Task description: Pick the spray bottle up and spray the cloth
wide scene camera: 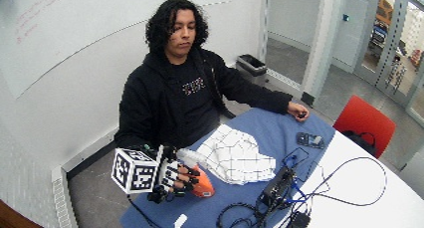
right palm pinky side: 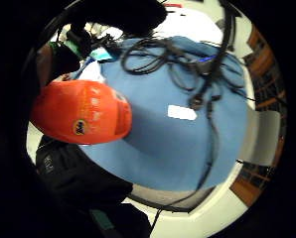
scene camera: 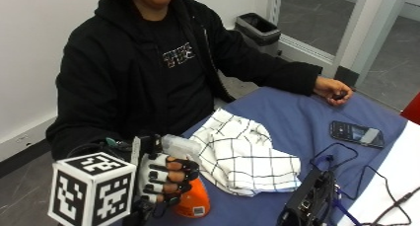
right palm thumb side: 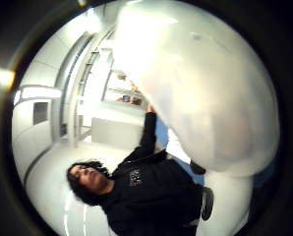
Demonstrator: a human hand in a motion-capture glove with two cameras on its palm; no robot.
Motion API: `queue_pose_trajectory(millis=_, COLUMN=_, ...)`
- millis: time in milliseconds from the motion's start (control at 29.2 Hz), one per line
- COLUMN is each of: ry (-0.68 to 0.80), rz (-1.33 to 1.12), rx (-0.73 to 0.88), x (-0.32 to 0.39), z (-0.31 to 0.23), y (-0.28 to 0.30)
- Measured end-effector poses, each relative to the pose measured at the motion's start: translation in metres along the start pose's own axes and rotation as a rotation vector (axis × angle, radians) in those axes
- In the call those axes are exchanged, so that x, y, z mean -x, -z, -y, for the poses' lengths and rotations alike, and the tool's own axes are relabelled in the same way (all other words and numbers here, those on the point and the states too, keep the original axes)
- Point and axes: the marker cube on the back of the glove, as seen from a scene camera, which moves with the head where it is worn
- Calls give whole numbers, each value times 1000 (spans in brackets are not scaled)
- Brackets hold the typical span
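White walls, a grey floor, a black bin, glass doors and a red chair.

The spray bottle stands on the table just beside the cloth, phone beyond.

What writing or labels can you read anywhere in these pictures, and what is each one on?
Black hoodie: pale chest lettering, too blurred to read.
Spray bottle, gripped by the gloved right hand: small label near its base, unreadable; in the little finger side palm view, a round logo and faint print on its orange body, also unreadable.
Phone: lit screen, nothing legible.
Checked cloth: no text.
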Motion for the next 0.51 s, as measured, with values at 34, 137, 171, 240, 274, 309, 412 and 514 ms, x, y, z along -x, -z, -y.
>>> queue_pose_trajectory(millis=34, ry=7, rz=56, rx=18, x=0, z=0, y=-2)
queue_pose_trajectory(millis=137, ry=25, rz=211, rx=34, x=2, z=5, y=-12)
queue_pose_trajectory(millis=171, ry=30, rz=260, rx=27, x=3, z=7, y=-15)
queue_pose_trajectory(millis=240, ry=37, rz=347, rx=-3, x=6, z=11, y=-23)
queue_pose_trajectory(millis=274, ry=41, rz=384, rx=-25, x=7, z=14, y=-26)
queue_pose_trajectory(millis=309, ry=48, rz=417, rx=-51, x=8, z=16, y=-29)
queue_pose_trajectory(millis=412, ry=69, rz=497, rx=-126, x=8, z=23, y=-36)
queue_pose_trajectory(millis=514, ry=67, rz=554, rx=-167, x=5, z=30, y=-38)
